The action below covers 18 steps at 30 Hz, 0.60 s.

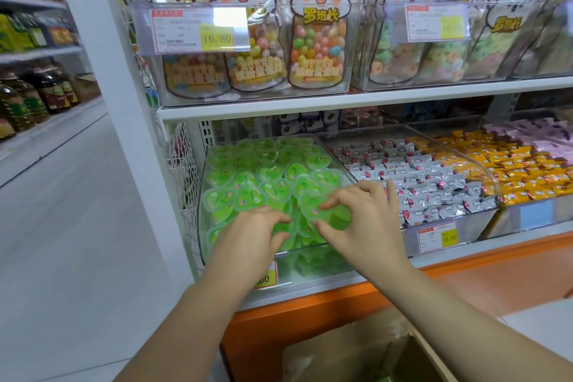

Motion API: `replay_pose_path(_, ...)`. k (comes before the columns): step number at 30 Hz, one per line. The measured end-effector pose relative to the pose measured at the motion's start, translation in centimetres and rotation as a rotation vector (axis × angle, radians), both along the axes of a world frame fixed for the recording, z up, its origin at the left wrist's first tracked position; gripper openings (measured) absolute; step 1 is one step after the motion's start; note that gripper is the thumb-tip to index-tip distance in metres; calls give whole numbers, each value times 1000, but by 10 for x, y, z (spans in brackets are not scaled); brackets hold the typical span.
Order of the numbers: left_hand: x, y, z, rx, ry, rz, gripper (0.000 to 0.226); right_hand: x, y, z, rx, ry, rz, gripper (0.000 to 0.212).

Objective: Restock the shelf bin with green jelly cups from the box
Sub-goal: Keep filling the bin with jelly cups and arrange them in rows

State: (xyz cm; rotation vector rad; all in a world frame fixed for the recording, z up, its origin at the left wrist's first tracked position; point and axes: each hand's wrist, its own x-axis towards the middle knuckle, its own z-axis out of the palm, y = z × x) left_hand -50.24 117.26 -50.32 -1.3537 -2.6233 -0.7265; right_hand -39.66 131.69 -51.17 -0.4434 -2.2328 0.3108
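Shelf bin (201, 226) was piled w/ green jelly cups (248, 180). R hand (366, 220) pinched one cup (335, 215) at the front; L hand (251, 236) fingers curled on the pile, couldn't tell if gripping

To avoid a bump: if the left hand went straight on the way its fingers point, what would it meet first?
Most likely the green jelly cups heaped in the shelf bin, directly ahead of the left hand; depth is unclear.

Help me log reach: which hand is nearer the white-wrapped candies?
Right. The right hand lies just beside the white-wrapped candies; the left hand lies farther left, over the green jelly cups.
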Motion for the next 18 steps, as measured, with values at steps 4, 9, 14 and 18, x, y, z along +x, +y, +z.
replay_pose_path(4,4,-1,-2,-74,75,-74,35,-5,2,-6,157,-55,-64,22)
replay_pose_path(9,5,3,-2,-123,146,-124,41,-9,4,-6,165,-63,-73,23)
replay_pose_path(14,5,5,-3,-114,163,-107,44,-15,7,-13,136,-29,-8,24)
replay_pose_path(18,6,6,-3,-128,160,-102,45,-21,11,-18,72,-7,99,25)
